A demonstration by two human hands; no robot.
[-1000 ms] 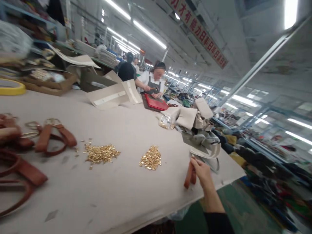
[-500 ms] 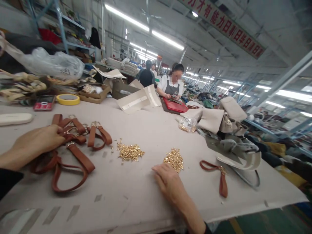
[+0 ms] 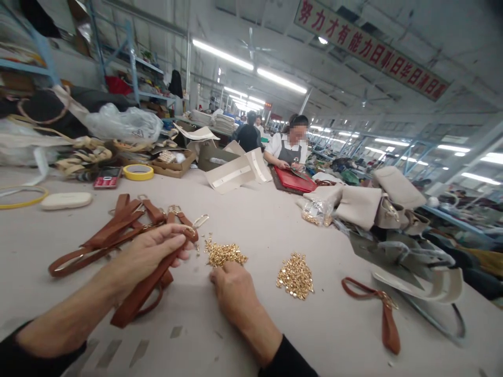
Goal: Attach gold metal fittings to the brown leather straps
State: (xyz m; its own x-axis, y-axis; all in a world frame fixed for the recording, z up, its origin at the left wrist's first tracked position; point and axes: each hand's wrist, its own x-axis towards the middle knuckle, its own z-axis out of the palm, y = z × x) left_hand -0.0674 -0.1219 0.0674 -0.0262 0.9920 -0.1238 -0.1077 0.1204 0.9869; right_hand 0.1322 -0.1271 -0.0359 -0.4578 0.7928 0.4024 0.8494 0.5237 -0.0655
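My left hand (image 3: 151, 251) is closed round a brown leather strap (image 3: 145, 289) with a gold ring at its end, lifted a little off the grey table (image 3: 251, 230). More brown straps (image 3: 106, 235) lie in a heap just behind it. My right hand (image 3: 231, 288) rests knuckles-up at the near edge of a small pile of gold fittings (image 3: 223, 254), fingers curled into it; what they pinch is hidden. A second gold pile (image 3: 295, 276) lies to the right. A lone brown strap (image 3: 387, 314) lies further right.
Beige bag pieces (image 3: 369, 204) and grey parts are heaped at the right. At the back left stand a tape roll (image 3: 138, 172), a calculator (image 3: 107, 179), a cardboard tray (image 3: 173, 165) and plastic bags. A person in an apron (image 3: 288, 149) works on a red bag (image 3: 295, 179) at the far end.
The view swung left. My right hand put the lone strap down at the right and moved to the left gold pile. My left hand picked a strap out of the heap.
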